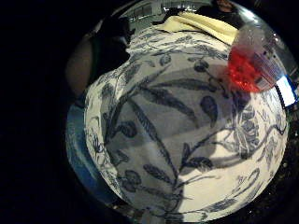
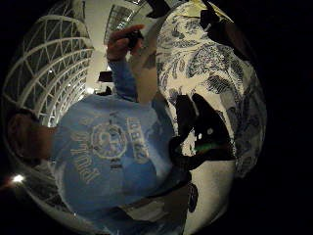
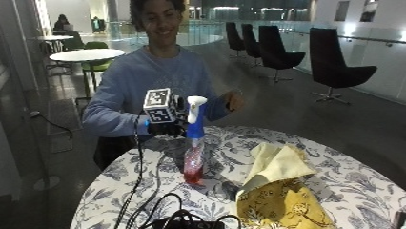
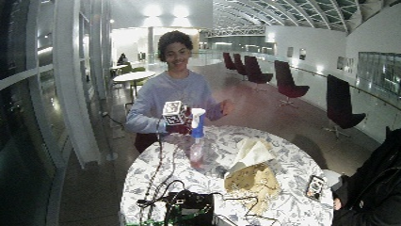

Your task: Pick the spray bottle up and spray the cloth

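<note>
A spray bottle [image 3: 193, 157] with a white trigger head, a blue neck and red liquid in its clear body stands upright on the floral round table [image 3: 355, 181]. My gloved right hand [image 3: 165, 128] hovers beside the bottle's neck, on the person's side, with its palm turned down over the tablecloth. It holds nothing, and its dark fingers [image 2: 200, 132] hang loosely curled. The little finger side palm view shows the bottle [image 1: 250, 60] off to one side, apart from the palm. A yellow cloth [image 3: 279, 191], pale on top and patterned below, lies crumpled on the table beside the bottle.
The bare left hand [image 3: 233, 101] is raised above the table's far edge. Black cables and a dark box [image 3: 184, 222] lie at the near edge. A phone [image 4: 314, 187] lies near another person's dark sleeve [image 4: 370, 188].
</note>
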